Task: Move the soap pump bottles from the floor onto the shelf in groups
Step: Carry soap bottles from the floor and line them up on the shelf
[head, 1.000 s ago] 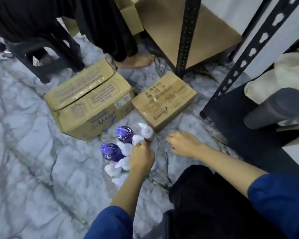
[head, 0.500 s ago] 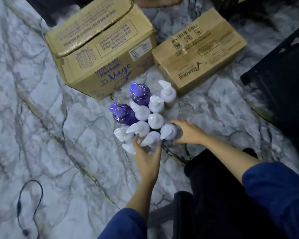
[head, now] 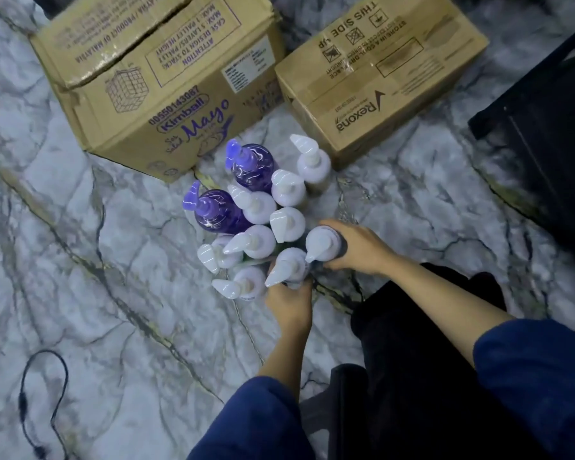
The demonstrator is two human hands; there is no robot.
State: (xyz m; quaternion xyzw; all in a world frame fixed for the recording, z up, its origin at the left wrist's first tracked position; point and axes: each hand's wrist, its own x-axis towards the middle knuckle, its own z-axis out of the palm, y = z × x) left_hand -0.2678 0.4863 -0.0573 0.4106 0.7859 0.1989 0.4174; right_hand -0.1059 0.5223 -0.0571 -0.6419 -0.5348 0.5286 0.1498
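In the middle of the frame, a bunch of soap pump bottles [head: 263, 214] stood straight up on the marble floor [head: 80, 260], packed close together, with most of their white spouts pointing to the lower left. The left hand [head: 289, 303] sat just under the bunch, its fingers curled around the nearest white-topped bottle [head: 291, 265]. To the right, the right hand [head: 359, 249] wrapped around a dark bottle with a white pump [head: 324, 244] at the bunch's right edge.
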